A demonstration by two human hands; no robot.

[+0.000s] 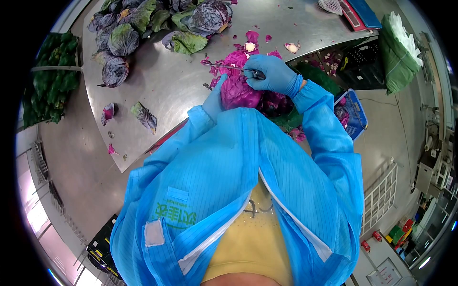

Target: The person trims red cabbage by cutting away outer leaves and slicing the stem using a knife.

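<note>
A bright purple cabbage stands at the edge of the metal table, in front of my body. My gloved left hand presses against its left side, with a finger pointing up along it. My gloved right hand is closed around the dark handle of a knife. The blade points left across the top of the cabbage. Torn purple leaf pieces lie just beyond the cabbage.
Whole cabbages with outer leaves are piled at the table's far left. Loose leaves lie nearer. A blue basket with cabbages, a black crate and a green sack stand right. Green net bags stand left.
</note>
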